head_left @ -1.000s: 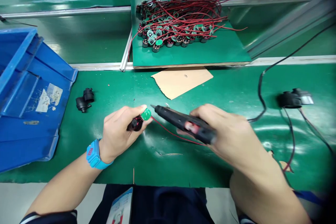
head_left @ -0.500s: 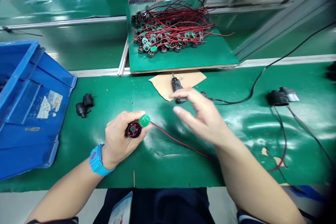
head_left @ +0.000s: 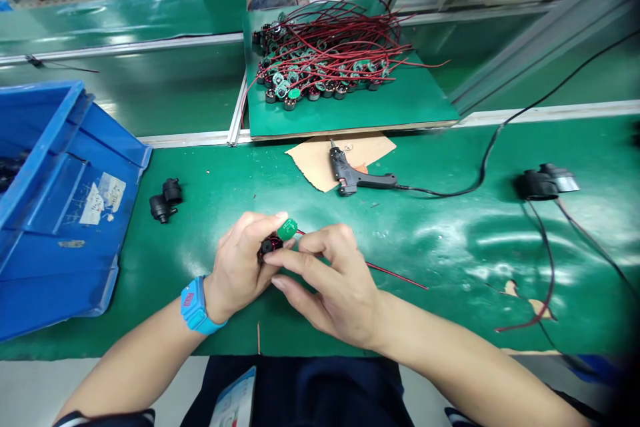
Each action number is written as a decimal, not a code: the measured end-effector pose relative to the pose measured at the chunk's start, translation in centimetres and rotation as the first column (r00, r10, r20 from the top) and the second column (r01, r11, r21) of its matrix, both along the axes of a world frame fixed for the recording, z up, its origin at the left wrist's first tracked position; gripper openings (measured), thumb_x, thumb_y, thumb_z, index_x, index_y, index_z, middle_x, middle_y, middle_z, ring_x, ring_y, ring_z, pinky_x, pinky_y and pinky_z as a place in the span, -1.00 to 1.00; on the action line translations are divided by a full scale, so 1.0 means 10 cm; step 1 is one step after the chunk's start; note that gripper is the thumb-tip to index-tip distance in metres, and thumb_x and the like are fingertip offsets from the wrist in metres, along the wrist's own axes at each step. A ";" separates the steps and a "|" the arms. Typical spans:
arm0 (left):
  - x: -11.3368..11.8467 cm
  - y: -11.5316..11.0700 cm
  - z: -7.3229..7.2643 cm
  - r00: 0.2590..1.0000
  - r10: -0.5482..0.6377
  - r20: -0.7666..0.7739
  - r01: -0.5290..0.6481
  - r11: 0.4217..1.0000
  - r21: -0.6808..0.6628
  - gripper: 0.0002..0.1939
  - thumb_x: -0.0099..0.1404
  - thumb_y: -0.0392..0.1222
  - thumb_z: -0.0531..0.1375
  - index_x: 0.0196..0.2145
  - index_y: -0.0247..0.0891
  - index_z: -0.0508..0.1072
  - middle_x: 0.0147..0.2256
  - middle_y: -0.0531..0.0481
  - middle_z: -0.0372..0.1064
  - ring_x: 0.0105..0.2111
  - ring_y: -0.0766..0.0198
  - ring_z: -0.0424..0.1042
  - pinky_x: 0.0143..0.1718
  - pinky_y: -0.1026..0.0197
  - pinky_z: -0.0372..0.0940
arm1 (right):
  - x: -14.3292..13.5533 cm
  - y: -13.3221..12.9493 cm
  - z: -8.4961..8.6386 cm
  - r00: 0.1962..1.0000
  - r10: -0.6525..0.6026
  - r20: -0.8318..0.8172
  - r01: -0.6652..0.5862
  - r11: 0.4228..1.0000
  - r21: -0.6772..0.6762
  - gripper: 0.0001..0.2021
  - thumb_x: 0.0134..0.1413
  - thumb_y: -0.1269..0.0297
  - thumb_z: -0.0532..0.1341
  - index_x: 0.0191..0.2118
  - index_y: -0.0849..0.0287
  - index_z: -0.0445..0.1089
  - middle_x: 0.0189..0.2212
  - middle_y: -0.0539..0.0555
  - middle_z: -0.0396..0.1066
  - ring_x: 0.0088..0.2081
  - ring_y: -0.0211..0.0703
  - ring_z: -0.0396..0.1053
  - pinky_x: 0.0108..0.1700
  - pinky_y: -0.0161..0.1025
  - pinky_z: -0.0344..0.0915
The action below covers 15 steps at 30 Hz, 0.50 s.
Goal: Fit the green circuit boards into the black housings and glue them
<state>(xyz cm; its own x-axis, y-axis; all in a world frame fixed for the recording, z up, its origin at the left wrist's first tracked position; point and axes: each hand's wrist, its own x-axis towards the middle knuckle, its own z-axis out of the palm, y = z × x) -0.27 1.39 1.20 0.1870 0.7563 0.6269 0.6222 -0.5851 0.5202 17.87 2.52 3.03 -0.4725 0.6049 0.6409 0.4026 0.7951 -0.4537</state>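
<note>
While the left hand point(head_left: 240, 257) grips a black round part with dark red windings point(head_left: 270, 247), the right hand point(head_left: 340, 280) meets it

Compared with the earlier views, the right hand has given up the black corded glue gun point(head_left: 350, 177), which now lies beyond that hand, its nozzle end over a torn piece of tan cardboard point(head_left: 307, 161). The change suggests that the work has passed from tool to bare fingers. The left hand stays closed about the black round part, its thumb at the edge of a green circular circuit board point(head_left: 287, 229). The right hand, fingers half curled, sets its index fingertip against the same part; whether it also pinches anything cannot be told. A thin red wire point(head_left: 397, 274) runs from the board behind the right hand and emerges to its right.

Lettering: white paper labels point(head_left: 93, 205) on the blue plastic bin point(head_left: 65, 273), left of the left hand, bear marks too small to read. The red patch on the bright blue wristwatch point(head_left: 194, 303), just behind the left hand, and the board's printing are likewise illegible.
</note>
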 end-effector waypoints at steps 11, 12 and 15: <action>0.03 -0.03 0.00 0.991 -0.036 0.129 0.054 0.989 -0.138 -0.57 0.41 -0.17 0.25 0.17 -0.16 0.25 -0.18 -0.04 0.45 -0.27 0.26 0.50 -0.25 0.23 0.44 | 0.11 0.22 -0.05 0.891 -0.080 -0.447 -0.290 0.656 -0.697 -0.86 0.26 0.24 0.30 -0.12 0.14 0.46 -0.39 0.01 0.52 -0.43 -0.24 0.51 -0.44 -0.31 0.46; 0.03 -0.04 0.01 0.991 -0.035 0.131 0.060 0.980 -0.191 -0.55 0.41 -0.16 0.25 0.18 -0.17 0.24 -0.17 -0.05 0.45 -0.28 0.25 0.51 -0.27 0.23 0.44 | 0.11 0.22 -0.04 0.897 -0.109 -0.428 -0.236 0.700 -0.674 -0.90 0.24 0.25 0.32 -0.18 0.14 0.49 -0.43 0.00 0.52 -0.46 -0.24 0.49 -0.47 -0.31 0.44; 0.04 -0.06 0.05 0.990 -0.029 0.136 0.072 0.943 -0.325 -0.53 0.41 -0.14 0.24 0.20 -0.19 0.22 -0.11 -0.10 0.44 -0.22 0.23 0.54 -0.24 0.22 0.45 | 0.13 0.20 -0.02 0.929 -0.156 -0.334 -0.011 0.894 -0.448 -0.96 0.19 0.36 0.34 -0.25 0.07 0.55 -0.36 0.03 0.59 -0.37 -0.18 0.53 -0.32 -0.21 0.51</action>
<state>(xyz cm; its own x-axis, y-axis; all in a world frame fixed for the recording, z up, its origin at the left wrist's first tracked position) 0.16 0.78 1.68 0.1653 0.9156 0.3664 0.5121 -0.3972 0.7615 19.13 4.54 2.88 -0.2092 0.8840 0.4181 0.1981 0.4570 -0.8671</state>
